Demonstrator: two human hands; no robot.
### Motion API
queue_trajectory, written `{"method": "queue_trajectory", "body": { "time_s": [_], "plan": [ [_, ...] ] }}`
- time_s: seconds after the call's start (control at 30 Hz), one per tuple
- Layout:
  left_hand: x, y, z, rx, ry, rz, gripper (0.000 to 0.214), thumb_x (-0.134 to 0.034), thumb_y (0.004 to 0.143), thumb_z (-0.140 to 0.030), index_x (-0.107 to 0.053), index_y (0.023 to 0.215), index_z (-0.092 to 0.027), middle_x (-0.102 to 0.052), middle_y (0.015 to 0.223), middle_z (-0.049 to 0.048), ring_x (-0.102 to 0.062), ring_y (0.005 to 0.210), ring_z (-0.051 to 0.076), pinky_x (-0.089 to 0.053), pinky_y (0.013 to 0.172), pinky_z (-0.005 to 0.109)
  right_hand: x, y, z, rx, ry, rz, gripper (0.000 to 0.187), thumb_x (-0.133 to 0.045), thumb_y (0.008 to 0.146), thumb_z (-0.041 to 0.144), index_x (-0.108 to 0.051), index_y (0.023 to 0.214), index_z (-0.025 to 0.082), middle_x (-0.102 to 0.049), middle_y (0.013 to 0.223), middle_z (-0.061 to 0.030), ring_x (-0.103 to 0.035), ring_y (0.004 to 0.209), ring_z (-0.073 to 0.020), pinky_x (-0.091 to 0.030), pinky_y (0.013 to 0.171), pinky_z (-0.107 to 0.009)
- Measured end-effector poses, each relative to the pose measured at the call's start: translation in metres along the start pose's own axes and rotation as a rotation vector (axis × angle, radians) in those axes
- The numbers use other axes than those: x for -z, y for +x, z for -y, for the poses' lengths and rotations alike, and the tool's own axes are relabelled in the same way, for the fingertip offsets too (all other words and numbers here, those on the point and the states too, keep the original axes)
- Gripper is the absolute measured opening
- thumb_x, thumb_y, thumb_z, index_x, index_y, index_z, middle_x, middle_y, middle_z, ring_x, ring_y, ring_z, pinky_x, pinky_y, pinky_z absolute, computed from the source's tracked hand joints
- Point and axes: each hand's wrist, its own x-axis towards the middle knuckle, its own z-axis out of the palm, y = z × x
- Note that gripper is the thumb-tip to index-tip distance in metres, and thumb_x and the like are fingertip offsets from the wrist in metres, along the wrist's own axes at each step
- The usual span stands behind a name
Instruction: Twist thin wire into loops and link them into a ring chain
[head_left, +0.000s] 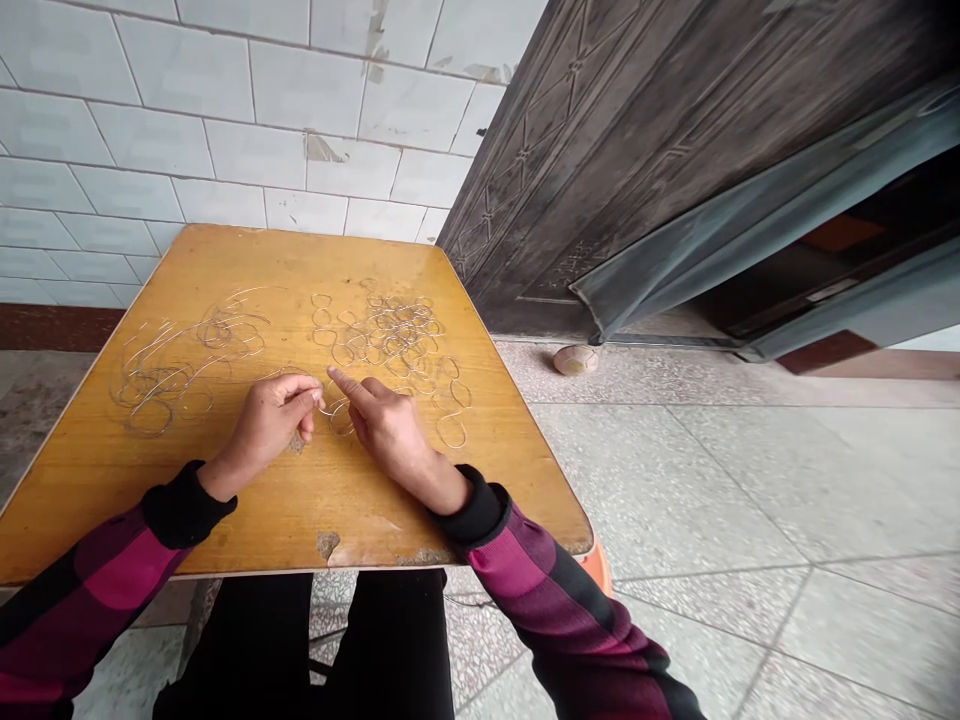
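My left hand is closed in a pinch on a thin metal wire, just above the tabletop. Close to its right, my right hand has the index finger stretched out and the other fingers curled; what those hold, if anything, is hidden. Between the hands shows a rounded wire loop. Beyond my right hand lies a pile of wires bent into linked loops. Loose curved wires lie in a tangle to the left.
Everything lies on a yellow wooden table with chipped patches near its front edge. Behind it rises a white tiled wall. A dark carved door and a grey curtain stand right. A roundish object rests on the floor.
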Motion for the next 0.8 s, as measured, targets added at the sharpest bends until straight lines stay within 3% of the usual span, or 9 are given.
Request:
{"method": "queue_trajectory", "body": {
  "time_s": [0.37,0.8],
  "plan": [
    [0.001,-0.001,0.000,-0.043,0.155,0.034,0.018,-0.054,0.083,-0.023,-0.060,0.066,-0.019,-0.051,0.043,-0.0048,-0.048,0.037,0.009,-0.039,0.042,0.020,-0.001,-0.002,0.002,0.028,-0.140,0.075,0.051,-0.036,0.088,0.009,-0.055,0.133,0.025,-0.059,0.077,-0.0042,-0.041,0.053,-0.0112,-0.030,0.052,-0.025],
    [0.002,0.000,0.000,-0.051,0.320,0.111,0.022,-0.052,0.080,-0.013,-0.055,0.059,-0.019,-0.049,0.039,-0.0053,-0.048,0.035,0.010,-0.036,0.042,0.020,0.007,-0.001,0.018,0.001,-0.331,0.257,0.040,-0.034,0.093,0.012,-0.056,0.123,0.025,-0.062,0.081,-0.0048,-0.040,0.050,-0.0113,-0.019,0.047,-0.029]
  ]
}}
